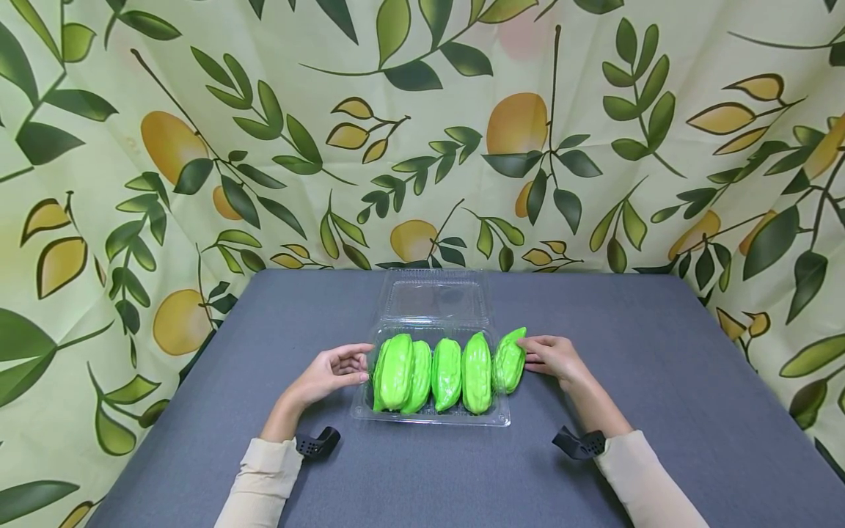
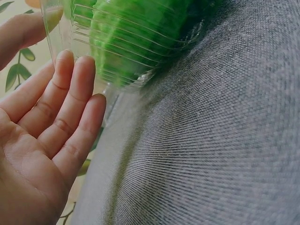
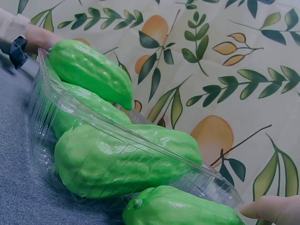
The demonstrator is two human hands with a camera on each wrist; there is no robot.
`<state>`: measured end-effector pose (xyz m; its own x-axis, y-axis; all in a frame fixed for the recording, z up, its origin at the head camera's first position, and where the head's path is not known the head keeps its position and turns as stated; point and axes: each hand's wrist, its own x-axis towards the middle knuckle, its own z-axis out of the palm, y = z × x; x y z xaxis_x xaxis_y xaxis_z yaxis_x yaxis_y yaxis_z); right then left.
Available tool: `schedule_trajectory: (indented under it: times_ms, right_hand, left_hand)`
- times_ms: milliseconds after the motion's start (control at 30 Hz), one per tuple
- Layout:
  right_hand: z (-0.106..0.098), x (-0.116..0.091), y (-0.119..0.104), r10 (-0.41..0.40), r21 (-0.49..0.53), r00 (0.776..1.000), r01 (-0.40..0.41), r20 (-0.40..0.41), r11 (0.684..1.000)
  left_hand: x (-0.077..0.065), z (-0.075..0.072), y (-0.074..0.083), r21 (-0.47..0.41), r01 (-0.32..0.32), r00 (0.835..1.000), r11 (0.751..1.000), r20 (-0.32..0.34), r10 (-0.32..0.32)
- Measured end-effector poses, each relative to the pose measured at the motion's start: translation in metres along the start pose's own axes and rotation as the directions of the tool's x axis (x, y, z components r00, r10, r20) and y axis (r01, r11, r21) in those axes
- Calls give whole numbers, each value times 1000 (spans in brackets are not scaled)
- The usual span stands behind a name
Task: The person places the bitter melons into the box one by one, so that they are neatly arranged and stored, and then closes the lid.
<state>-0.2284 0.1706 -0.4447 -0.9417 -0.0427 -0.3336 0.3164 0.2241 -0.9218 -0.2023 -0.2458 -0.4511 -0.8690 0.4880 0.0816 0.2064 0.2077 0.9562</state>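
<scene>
A clear plastic clamshell box [image 1: 432, 419] holds several green, bumpy bitter melons [image 1: 447, 374] in a row, with one melon [image 1: 396, 372] lying on top of others at the left end. My left hand [image 1: 338, 368] is at the box's left side, its fingers [image 2: 79, 89] loosely extended and a fingertip touching the clear wall. With thumb and fingers, my right hand [image 1: 554, 358] pinches the upper part of another bitter melon [image 1: 510, 363], which is outside the box against its right wall. Only the thumb [image 3: 269, 208] of that hand shows in the right wrist view.
The box's lid [image 1: 432, 299] lies folded back behind it. A grey cloth [image 1: 432, 477] covers the table. Behind and along the sides hangs a curtain [image 1: 422, 147] printed with leaves and fruit. Each wrist wears a black strap [image 1: 318, 443].
</scene>
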Motion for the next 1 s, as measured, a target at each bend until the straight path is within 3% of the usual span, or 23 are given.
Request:
schedule_trajectory:
  times_ms: [300, 1000]
  right_hand:
    - [1, 0, -2, 27, -59, 1000, -28, -9, 998]
    - [3, -1, -2, 23, 55, 1000, -23, -2, 998]
  left_hand:
    - [0, -1, -2, 4, -4, 1000, 1000, 1, 4]
    - [0, -1, -3, 26, -7, 1000, 1000, -1, 7]
